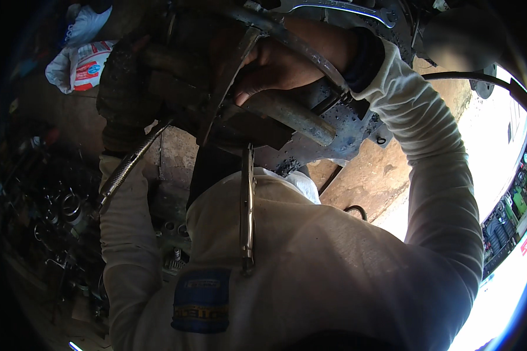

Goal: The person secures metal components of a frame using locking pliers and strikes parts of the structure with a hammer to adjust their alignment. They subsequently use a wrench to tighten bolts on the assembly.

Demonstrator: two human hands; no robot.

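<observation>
My right hand (275,67) reaches in from the right over a dark metal workpiece, fingers bent and partly hidden behind a flat metal bar (231,82). Its thumb rests beside the end of a metal pipe (295,117); what the fingers close on does not show. In deep shadow at the left is my left hand (126,85), at the workpiece's other side, its fingers not distinguishable. Locking pliers (247,205) point down toward me from the plate (263,133). A second tool with a textured metal handle (133,165) slants beside my left wrist.
A curved metal bar (301,47) arches across my right wrist. A wrench (345,8) lies at the far side on a pitted metal surface (345,131). White, red and blue bags (85,67) sit far left. Dark metal parts (70,216) crowd the left floor.
</observation>
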